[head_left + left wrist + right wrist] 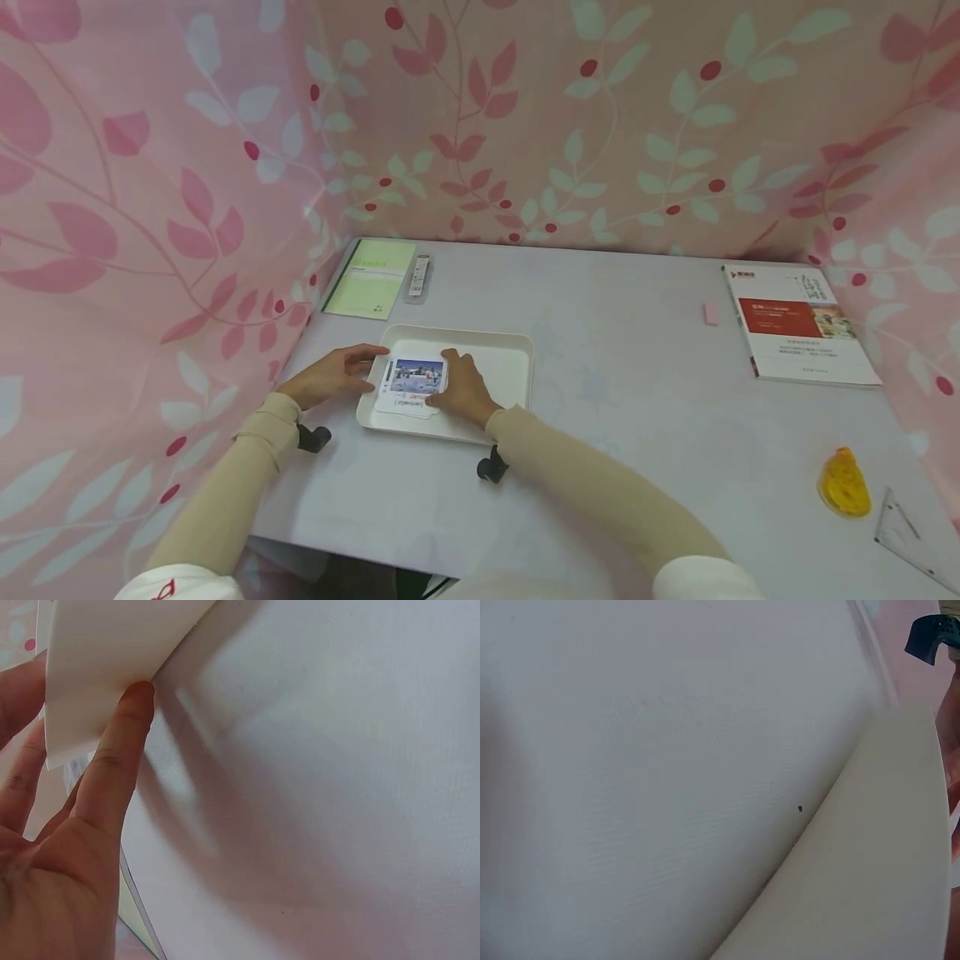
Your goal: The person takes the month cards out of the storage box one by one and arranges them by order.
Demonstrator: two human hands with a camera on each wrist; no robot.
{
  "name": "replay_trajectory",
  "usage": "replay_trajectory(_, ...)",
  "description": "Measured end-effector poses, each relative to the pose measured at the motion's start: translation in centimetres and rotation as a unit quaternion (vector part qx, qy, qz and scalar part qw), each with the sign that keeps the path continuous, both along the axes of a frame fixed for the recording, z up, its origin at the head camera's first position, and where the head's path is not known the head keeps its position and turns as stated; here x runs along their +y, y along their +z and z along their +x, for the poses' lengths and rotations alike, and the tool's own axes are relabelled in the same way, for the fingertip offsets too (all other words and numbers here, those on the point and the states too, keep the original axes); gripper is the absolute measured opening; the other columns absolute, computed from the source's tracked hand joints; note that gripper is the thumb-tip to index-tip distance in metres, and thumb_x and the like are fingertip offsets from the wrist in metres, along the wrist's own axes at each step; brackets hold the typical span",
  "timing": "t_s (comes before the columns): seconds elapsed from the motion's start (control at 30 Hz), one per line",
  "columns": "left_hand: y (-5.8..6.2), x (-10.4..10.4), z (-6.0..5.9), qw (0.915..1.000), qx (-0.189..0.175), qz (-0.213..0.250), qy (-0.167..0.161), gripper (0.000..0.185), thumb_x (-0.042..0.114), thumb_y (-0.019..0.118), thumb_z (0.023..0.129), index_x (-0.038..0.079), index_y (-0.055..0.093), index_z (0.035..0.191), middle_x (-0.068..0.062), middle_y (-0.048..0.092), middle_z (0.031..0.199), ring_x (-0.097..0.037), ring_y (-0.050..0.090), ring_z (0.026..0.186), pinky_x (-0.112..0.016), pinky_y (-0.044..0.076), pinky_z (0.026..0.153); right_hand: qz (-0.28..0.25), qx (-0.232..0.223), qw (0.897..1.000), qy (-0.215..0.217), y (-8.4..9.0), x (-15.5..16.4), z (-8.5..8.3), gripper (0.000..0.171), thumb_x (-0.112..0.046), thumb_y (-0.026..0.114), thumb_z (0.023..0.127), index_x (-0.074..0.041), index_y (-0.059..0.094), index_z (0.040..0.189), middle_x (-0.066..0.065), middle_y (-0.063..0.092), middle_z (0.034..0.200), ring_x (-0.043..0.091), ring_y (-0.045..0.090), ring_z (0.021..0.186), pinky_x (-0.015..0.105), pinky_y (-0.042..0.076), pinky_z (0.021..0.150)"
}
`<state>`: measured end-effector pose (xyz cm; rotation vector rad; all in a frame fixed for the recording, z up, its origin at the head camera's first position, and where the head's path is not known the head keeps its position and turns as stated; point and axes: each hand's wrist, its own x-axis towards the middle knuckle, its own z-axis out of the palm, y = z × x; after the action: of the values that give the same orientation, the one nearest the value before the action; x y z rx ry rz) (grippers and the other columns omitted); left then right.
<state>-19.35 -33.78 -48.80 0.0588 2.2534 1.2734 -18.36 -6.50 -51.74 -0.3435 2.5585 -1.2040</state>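
Here in the white tray's [501,367] left half, a picture card [412,385] | touching the tray's left edge with the left hand [327,379], fingers stretched | now at the card's right side with the right hand [470,393], thumb and forefinger apart, pinching or not: cannot tell | beyond, a green notebook [371,279]

Read no word, brand or number with certainty. Noted red and dark lettering on the card [411,388], unclear; characters on the red-and-white book [798,325], too small to decipher; print on the green notebook [369,279] and on the label [419,276] of the slim case [414,298], likewise illegible.
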Motion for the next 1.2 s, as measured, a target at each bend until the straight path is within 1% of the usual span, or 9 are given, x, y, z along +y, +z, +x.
replay_trajectory(0.1, 0.0, -0.1, 0.0, 1.0, -0.001, -0.002, -0.002, 0.072, 0.003, 0.076, 0.088, 0.014, 0.048, 0.152, -0.015, 0.033, 0.164, -0.043, 0.028, 0.151, -0.062, 0.02, 0.12, -0.014, 0.006, 1.0, -0.012, -0.2, 0.1, 0.3, 0.089, -0.015, 0.091, 0.078, -0.004, 0.039, 0.149, 0.019, 0.047, 0.124, 0.028, 0.06, 0.083, 0.039, 0.056, 0.078)
replay_trajectory(0.17, 0.0, -0.1, 0.0, 1.0, -0.002, -0.001, -0.002, 0.071, 0.002, 0.076, 0.088, 0.015, 0.048, 0.152, -0.015, 0.034, 0.164, -0.042, 0.028, 0.151, -0.062, 0.02, 0.12, -0.018, 0.016, 1.0, -0.013, -0.3, 0.1, 0.4, 0.087, -0.013, 0.089, 0.08, -0.006, 0.036, 0.148, 0.02, 0.051, 0.127, 0.032, 0.064, 0.088, 0.042, 0.056, 0.08)
replay_trajectory(0.3, 0.1, -0.1, 0.1, 1.0, 0.003, 0.004, -0.008, 0.071, 0.001, 0.076, 0.087, 0.012, 0.048, 0.152, -0.017, 0.034, 0.163, -0.044, 0.027, 0.15, -0.062, 0.019, 0.12, -0.017, 0.04, 0.999, 0.01, -0.1, 0.5, 0.3, 0.079, -0.009, 0.08, 0.088, -0.009, 0.033, 0.151, 0.013, 0.066, 0.109, 0.028, 0.066, 0.094, 0.043, 0.053, 0.085)
replay_trajectory(0.4, 0.2, 0.0, 0.1, 0.9999, 0.004, 0.006, -0.011, 0.071, 0.0, 0.076, 0.087, 0.011, 0.048, 0.151, -0.019, 0.033, 0.163, -0.046, 0.027, 0.15, -0.063, 0.018, 0.12, -0.026, 0.042, 0.998, 0.023, 0.3, 1.2, -0.1, 0.073, -0.005, 0.074, 0.093, -0.01, 0.034, 0.155, 0.008, 0.067, 0.095, 0.021, 0.063, 0.083, 0.038, 0.052, 0.078)
replay_trajectory(0.63, 0.2, 0.2, 0.1, 1.0, -0.002, -0.001, -0.003, 0.071, 0.002, 0.077, 0.087, 0.013, 0.049, 0.151, -0.016, 0.034, 0.163, -0.044, 0.027, 0.15, -0.063, 0.018, 0.12, -0.079, 0.018, 0.997, 0.005, 2.3, 4.1, -1.1, 0.07, -0.007, 0.072, 0.095, -0.009, 0.038, 0.156, 0.013, 0.07, 0.103, 0.014, 0.064, 0.068, 0.027, 0.049, 0.063)
replay_trajectory(0.77, 0.2, 0.2, 0.1, 1.0, -0.003, 0.003, 0.0, 0.071, 0.001, 0.076, 0.087, 0.013, 0.049, 0.151, -0.017, 0.034, 0.163, -0.043, 0.028, 0.15, -0.062, 0.018, 0.121, -0.116, -0.008, 0.993, -0.034, 4.2, 7.7, -1.7, 0.072, -0.008, 0.072, 0.095, -0.013, 0.037, 0.158, 0.015, 0.068, 0.109, 0.017, 0.066, 0.065, 0.026, 0.05, 0.057)
replay_trajectory(0.93, 0.2, 0.2, 0.3, 1.0, -0.001, 0.005, -0.002, 0.071, 0.001, 0.076, 0.087, 0.011, 0.048, 0.151, -0.018, 0.036, 0.161, -0.043, 0.027, 0.15, -0.064, 0.018, 0.12, -0.164, -0.045, 0.979, -0.113, 5.6, 14.4, -2.9, 0.074, -0.01, 0.072, 0.097, -0.018, 0.035, 0.16, 0.02, 0.065, 0.116, 0.018, 0.062, 0.068, 0.024, 0.048, 0.055)
replay_trajectory(1.07, 0.1, 0.1, 0.4, 0.9998, 0.004, 0.018, -0.009, 0.07, -0.001, 0.075, 0.088, 0.008, 0.047, 0.152, -0.019, 0.035, 0.162, -0.044, 0.027, 0.15, -0.063, 0.019, 0.12, -0.177, -0.07, 0.968, -0.163, 5.2, 20.9, -3.4, 0.076, -0.011, 0.069, 0.099, -0.019, 0.028, 0.163, 0.025, 0.06, 0.127, 0.017, 0.06, 0.074, 0.023, 0.05, 0.057)
replay_trajectory(1.2, -0.1, 0.1, 0.4, 0.9995, 0.013, 0.022, -0.018, 0.07, -0.001, 0.074, 0.088, 0.007, 0.047, 0.152, -0.019, 0.035, 0.162, -0.044, 0.028, 0.15, -0.063, 0.022, 0.119, -0.148, -0.098, 0.966, -0.187, 3.9, 25.7, -2.8, 0.079, -0.012, 0.066, 0.101, -0.018, 0.021, 0.165, 0.026, 0.054, 0.134, 0.015, 0.057, 0.078, 0.022, 0.05, 0.062)
